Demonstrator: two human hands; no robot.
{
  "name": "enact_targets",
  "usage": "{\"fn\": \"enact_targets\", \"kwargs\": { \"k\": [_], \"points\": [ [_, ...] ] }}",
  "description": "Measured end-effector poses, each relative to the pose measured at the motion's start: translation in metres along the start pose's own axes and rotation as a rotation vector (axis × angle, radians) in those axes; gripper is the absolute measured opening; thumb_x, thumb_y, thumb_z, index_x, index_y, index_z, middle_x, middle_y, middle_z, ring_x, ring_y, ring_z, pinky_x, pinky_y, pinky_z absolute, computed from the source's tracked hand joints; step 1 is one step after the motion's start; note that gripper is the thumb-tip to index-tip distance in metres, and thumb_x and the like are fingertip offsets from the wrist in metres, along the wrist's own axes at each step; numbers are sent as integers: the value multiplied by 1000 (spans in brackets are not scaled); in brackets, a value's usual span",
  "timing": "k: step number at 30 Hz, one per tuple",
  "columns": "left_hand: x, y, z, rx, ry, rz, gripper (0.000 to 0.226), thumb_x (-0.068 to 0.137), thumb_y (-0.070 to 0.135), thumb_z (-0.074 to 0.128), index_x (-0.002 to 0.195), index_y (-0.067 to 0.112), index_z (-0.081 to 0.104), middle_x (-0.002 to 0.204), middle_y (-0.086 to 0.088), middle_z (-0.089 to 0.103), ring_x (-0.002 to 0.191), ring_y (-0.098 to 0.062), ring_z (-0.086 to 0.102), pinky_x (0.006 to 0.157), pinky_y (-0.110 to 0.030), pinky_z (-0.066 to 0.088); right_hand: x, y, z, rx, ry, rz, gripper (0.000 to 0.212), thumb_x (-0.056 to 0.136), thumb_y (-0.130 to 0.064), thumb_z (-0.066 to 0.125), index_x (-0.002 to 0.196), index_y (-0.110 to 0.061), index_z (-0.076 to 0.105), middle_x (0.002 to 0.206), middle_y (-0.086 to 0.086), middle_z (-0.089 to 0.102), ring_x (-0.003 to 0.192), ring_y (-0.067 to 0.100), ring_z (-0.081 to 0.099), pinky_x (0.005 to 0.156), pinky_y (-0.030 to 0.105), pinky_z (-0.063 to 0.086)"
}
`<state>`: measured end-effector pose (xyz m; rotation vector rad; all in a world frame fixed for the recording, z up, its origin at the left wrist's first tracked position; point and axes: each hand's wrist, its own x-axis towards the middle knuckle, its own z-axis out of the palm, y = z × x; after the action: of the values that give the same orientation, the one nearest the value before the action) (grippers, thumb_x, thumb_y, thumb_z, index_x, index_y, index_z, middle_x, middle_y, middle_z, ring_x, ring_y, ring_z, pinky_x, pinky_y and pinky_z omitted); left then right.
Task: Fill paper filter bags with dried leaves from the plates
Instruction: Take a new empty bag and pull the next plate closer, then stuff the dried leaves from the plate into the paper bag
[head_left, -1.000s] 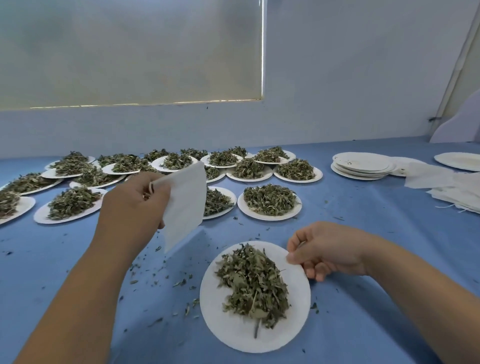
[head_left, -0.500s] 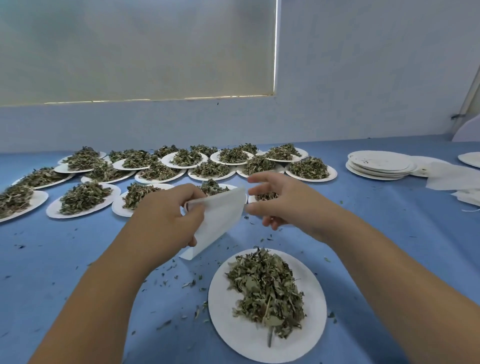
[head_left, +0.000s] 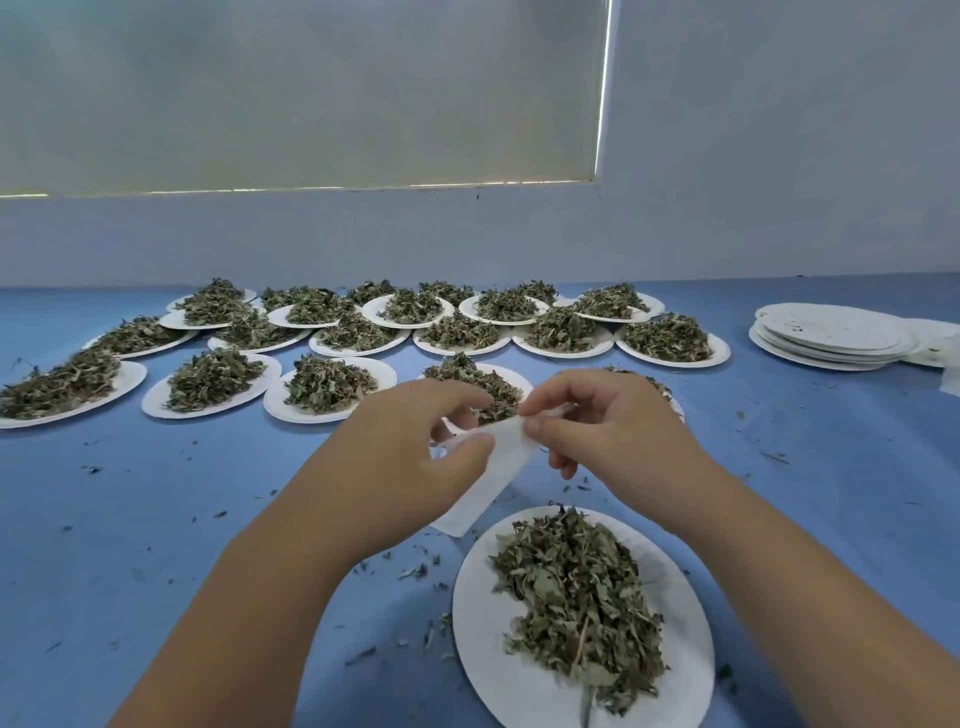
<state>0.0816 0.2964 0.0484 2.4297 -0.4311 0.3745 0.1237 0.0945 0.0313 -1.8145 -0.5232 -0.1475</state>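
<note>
You're pinching the paper filter bag (head_left: 497, 470) between left hand (head_left: 410, 462) and right hand (head_left: 613, 431), closer together than before. It's hanging at the plate's (head_left: 480, 649) eleven o'clock.

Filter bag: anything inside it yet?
Cannot see inside: the bag is opaque white paper, and the left hand and right hand pinch its top edge. It looks flat, no bulge. Leaves lie on the near plate.

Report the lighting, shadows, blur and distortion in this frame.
Head view: soft, even, bluish light. Daylight leaks as a bright line along the blind edges. There is only a faint shadow on the table and no glare on the near plate. The wide-angle lens stretches the far-left plate. The left hand, right hand and filter bag look slightly soft, not smeared.
</note>
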Motion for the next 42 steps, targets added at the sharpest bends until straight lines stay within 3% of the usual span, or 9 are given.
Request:
{"fn": "enact_targets", "kwargs": {
  "k": [7, 10, 13, 18, 23, 28, 33, 37, 42],
  "points": [
    [1, 7, 12, 47, 66, 51, 15, 91, 21, 60, 82, 21, 72, 64, 11, 60, 69, -5, 53, 57, -21, 40, -8, -3, 8, -94, 14, -57, 14, 83, -15, 72, 79, -28, 69, 61, 1, 63, 55, 14, 62, 57, 26, 53],
    [2, 8, 15, 8, 111, -10, 16, 88, 19, 61, 77, 23, 72, 64, 10, 63, 65, -8, 56, 56, -24, 44, -9, -2, 10, -144, 163, -86, 22, 80, -20, 74, 78, -31, 56, 62, -6, 53, 59, 23, 59, 56, 31, 50],
    [3, 8, 19, -66, 157, -62, 17, 85, 18, 64, 71, 26, 70, 64, 17, 63, 60, -1, 55, 53, -14, 41, -10, -5, 10, -103, 231, -104, 27, 79, -24, 74, 75, -31, 49, 62, -8, 45, 62, 31, 57, 50, 25, 46],
    [2, 11, 27, -115, 161, -33, 17, 83, 23, 69, 68, 28, 66, 64, 15, 62, 64, -2, 56, 57, -13, 44, -12, -2, 17, -45, 139, -18, 21, 83, -15, 69, 86, -24, 51, 56, -7, 45, 64, 32, 63, 50, 29, 54],
    [0, 15, 31, -121, 116, -19, 15, 82, 28, 71, 68, 32, 67, 72, 24, 60, 63, 2, 53, 55, -8, 37, -12, -3, 19, 7, 100, 106, 20, 84, -12, 62, 96, -24, 52, 73, 10, 55, 64, 25, 65, 52, 23, 54],
    [1, 15, 30, -243, 104, -93, 17, 82, 25, 73, 67, 31, 67, 59, 27, 57, 51, 6, 48, 49, -6, 33, -12, -6, 18, 134, 43, 219, 23, 85, -13, 62, 103, -25, 53, 64, 0, 58, 58, 18, 67, 57, 33, 59],
    [2, 14, 31, -313, 47, -179, 16, 83, 30, 70, 67, 29, 69, 66, 16, 64, 55, -2, 52, 55, -20, 41, -12, -7, 19, 268, 15, 268, 30, 85, -3, 58, 109, -20, 53, 69, 8, 61, 56, 23, 66, 63, 38, 60],
    [2, 15, 30, -313, 37, -224, 18, 85, 29, 64, 67, 25, 66, 58, 18, 58, 51, -3, 48, 51, -17, 38, -13, -7, 18, 280, 29, 245, 36, 82, 3, 58, 110, -20, 53, 64, 4, 57, 61, 28, 69, 68, 41, 61],
    [3, 13, 23, -239, 147, -291, 18, 88, 22, 57, 70, 24, 61, 62, 5, 59, 52, -9, 55, 56, -31, 50, -13, -8, 20, 270, 54, 223, 39, 81, 7, 58, 111, -17, 54, 67, 6, 52, 61, 27, 68, 71, 42, 61]
  ]
}}
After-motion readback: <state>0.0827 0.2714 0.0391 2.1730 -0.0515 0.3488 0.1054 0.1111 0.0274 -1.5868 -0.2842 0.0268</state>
